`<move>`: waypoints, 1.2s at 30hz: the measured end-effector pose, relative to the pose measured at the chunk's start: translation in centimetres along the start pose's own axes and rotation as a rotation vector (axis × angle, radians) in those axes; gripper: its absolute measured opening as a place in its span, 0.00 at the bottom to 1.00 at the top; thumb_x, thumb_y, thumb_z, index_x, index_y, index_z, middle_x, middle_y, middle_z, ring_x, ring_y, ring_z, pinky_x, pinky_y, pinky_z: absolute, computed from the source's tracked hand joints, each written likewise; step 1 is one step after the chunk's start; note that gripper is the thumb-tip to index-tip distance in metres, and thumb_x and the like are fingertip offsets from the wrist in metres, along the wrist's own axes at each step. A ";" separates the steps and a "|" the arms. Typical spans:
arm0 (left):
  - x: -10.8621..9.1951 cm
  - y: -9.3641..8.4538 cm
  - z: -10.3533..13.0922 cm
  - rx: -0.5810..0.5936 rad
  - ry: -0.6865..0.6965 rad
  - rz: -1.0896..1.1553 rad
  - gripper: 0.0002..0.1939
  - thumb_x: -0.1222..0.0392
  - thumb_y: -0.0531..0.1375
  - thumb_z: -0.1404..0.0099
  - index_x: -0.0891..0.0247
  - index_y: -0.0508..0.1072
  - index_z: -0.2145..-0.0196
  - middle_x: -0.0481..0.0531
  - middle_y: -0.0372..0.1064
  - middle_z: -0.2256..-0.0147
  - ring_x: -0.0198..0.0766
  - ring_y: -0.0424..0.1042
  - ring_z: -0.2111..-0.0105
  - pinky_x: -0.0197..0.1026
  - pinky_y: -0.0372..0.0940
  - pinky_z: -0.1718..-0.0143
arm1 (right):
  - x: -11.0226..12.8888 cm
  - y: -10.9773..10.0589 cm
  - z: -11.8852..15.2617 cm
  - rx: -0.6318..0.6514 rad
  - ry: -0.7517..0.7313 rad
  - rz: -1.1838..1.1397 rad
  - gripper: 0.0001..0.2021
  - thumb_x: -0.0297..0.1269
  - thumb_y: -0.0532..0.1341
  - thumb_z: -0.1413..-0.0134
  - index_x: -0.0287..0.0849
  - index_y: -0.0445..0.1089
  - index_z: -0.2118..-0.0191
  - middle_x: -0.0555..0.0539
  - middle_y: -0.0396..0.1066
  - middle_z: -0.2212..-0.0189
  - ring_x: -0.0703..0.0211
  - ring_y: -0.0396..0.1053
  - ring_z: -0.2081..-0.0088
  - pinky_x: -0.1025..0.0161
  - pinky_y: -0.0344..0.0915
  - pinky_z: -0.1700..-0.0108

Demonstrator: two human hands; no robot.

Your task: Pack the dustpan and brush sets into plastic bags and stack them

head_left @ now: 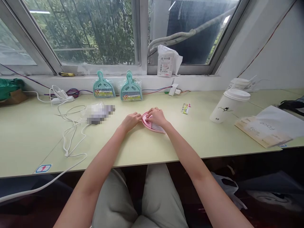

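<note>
A pink dustpan and brush set [152, 125] lies on the pale green table [190, 139], its white bristles pointing right. My left hand [132, 121] grips the set's handle end at the left with its fingers pressed together. Over the pink brush, my right hand [156, 116] rests with bent fingers on its upper part; what its fingertips hold is partly hidden. Behind the hands, a packed teal dustpan set [103, 87] and a stack of teal sets [130, 88] lean against the window ledge. A small printed label [185, 108] lies to the right.
White cables [68, 139] and a plastic-wrapped item [95, 112] lie at left, near a power strip [62, 99]. White cups [228, 104] and paper bags [266, 126] stand or lie at right. A wrapped box [165, 65] sits on the ledge.
</note>
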State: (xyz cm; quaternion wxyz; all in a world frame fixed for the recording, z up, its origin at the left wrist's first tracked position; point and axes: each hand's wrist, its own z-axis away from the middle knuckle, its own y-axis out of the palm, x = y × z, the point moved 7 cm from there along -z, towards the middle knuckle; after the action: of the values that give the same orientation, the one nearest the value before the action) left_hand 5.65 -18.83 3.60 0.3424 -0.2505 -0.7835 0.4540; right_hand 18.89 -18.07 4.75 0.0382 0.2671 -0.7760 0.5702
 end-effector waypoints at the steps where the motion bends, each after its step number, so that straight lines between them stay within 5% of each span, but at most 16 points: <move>1: 0.0 0.0 -0.1 0.011 -0.008 -0.005 0.13 0.68 0.51 0.33 0.65 0.74 0.57 0.58 0.72 0.62 0.43 0.68 0.63 0.41 0.59 0.69 | 0.0 0.1 0.0 0.008 -0.003 0.004 0.06 0.41 0.65 0.49 0.47 0.78 0.70 0.48 0.71 0.54 0.52 0.61 0.50 0.54 0.53 0.51; 10: -0.3 0.6 -0.2 0.056 -0.045 0.113 0.14 0.70 0.52 0.34 0.66 0.74 0.56 0.61 0.73 0.60 0.45 0.73 0.60 0.42 0.63 0.64 | 0.7 0.3 -0.7 0.123 -0.032 0.122 0.06 0.39 0.65 0.50 0.45 0.77 0.71 0.45 0.73 0.59 0.53 0.64 0.53 0.57 0.51 0.52; 14: 0.3 0.4 0.0 -0.041 -0.114 0.305 0.15 0.71 0.52 0.36 0.63 0.75 0.57 0.61 0.72 0.56 0.48 0.70 0.53 0.47 0.62 0.51 | 0.7 0.2 -0.5 0.105 -0.009 0.137 0.07 0.38 0.62 0.50 0.44 0.77 0.72 0.45 0.75 0.66 0.53 0.66 0.56 0.57 0.51 0.52; 16: 1.3 -0.6 0.0 -0.197 -0.234 0.437 0.15 0.69 0.55 0.37 0.61 0.74 0.54 0.61 0.69 0.51 0.50 0.65 0.46 0.51 0.57 0.44 | 0.6 0.0 -0.4 0.023 0.025 0.092 0.07 0.39 0.62 0.51 0.45 0.76 0.71 0.46 0.75 0.66 0.51 0.65 0.56 0.56 0.53 0.52; 18: 2.7 -1.7 0.1 -0.416 -0.424 0.664 0.21 0.65 0.59 0.39 0.60 0.69 0.47 0.60 0.63 0.45 0.52 0.57 0.40 0.53 0.52 0.40 | 0.3 -0.6 -0.4 -0.119 0.103 -0.008 0.08 0.42 0.64 0.52 0.45 0.76 0.67 0.47 0.75 0.63 0.51 0.65 0.55 0.57 0.55 0.51; 20: 3.3 -1.2 -0.1 -0.498 -0.611 1.050 0.26 0.58 0.60 0.38 0.59 0.63 0.42 0.60 0.61 0.43 0.52 0.57 0.40 0.54 0.55 0.42 | -0.2 -1.3 -0.3 -0.309 0.205 -0.125 0.12 0.45 0.63 0.50 0.44 0.75 0.64 0.47 0.74 0.60 0.53 0.64 0.54 0.59 0.57 0.51; 22: 1.8 0.5 -1.1 -0.354 -0.672 1.475 0.27 0.52 0.59 0.37 0.58 0.61 0.42 0.58 0.62 0.45 0.51 0.63 0.44 0.51 0.62 0.48 | -0.5 -1.8 -0.5 -0.444 0.258 -0.215 0.13 0.45 0.61 0.48 0.42 0.74 0.62 0.46 0.74 0.59 0.54 0.64 0.53 0.61 0.59 0.50; 24: -0.1 1.6 -1.7 -0.197 -0.666 1.731 0.29 0.54 0.62 0.40 0.58 0.60 0.43 0.56 0.64 0.46 0.48 0.67 0.48 0.46 0.67 0.53 | -0.9 -1.7 -1.2 -0.411 0.232 -0.302 0.12 0.43 0.60 0.46 0.41 0.74 0.62 0.46 0.74 0.59 0.56 0.65 0.53 0.62 0.60 0.49; 27: 0.2 2.5 -1.1 -0.257 -0.781 1.819 0.32 0.66 0.65 0.49 0.60 0.62 0.47 0.55 0.66 0.49 0.43 0.69 0.52 0.39 0.68 0.59 | -3.7 -2.1 -1.6 -0.292 0.242 -0.343 0.14 0.39 0.54 0.41 0.41 0.75 0.60 0.44 0.74 0.57 0.56 0.67 0.53 0.61 0.61 0.48; 29: 1.6 3.1 -0.1 -0.334 -0.906 1.828 0.29 0.70 0.64 0.51 0.62 0.65 0.51 0.55 0.68 0.52 0.40 0.71 0.56 0.37 0.68 0.62 | -7.8 -4.1 -0.3 -0.455 0.413 -0.165 0.17 0.34 0.51 0.40 0.39 0.73 0.52 0.39 0.68 0.48 0.51 0.62 0.45 0.54 0.57 0.43; 31: 3.2 3.6 0.7 -0.374 -0.986 1.863 0.24 0.70 0.64 0.51 0.64 0.68 0.54 0.55 0.70 0.55 0.39 0.72 0.60 0.38 0.69 0.61 | -11.9 -5.5 1.5 -0.566 0.604 0.078 0.24 0.28 0.49 0.43 0.36 0.63 0.41 0.35 0.52 0.36 0.47 0.44 0.34 0.43 0.44 0.37; 33: 4.6 3.9 1.3 -0.408 -1.036 1.921 0.21 0.70 0.64 0.50 0.65 0.69 0.56 0.55 0.71 0.57 0.40 0.73 0.61 0.40 0.70 0.59 | -15.2 -4.7 2.3 -0.423 0.730 0.195 0.28 0.25 0.48 0.44 0.32 0.56 0.37 0.34 0.38 0.32 0.44 0.31 0.31 0.34 0.33 0.37; 36: 6.1 4.2 2.1 -0.500 -1.089 2.018 0.20 0.69 0.63 0.47 0.64 0.70 0.55 0.56 0.72 0.57 0.42 0.74 0.60 0.45 0.71 0.56 | -17.5 -2.4 2.5 -0.178 0.797 0.185 0.27 0.23 0.46 0.44 0.32 0.57 0.38 0.31 0.45 0.34 0.45 0.38 0.32 0.29 0.30 0.39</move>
State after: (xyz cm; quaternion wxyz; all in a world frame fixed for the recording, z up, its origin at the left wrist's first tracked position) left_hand 0.53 -13.75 1.06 -0.6120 -0.5912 -0.3402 0.4003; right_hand 35.60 -14.36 -0.44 0.3071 -0.0495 -0.7675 0.5605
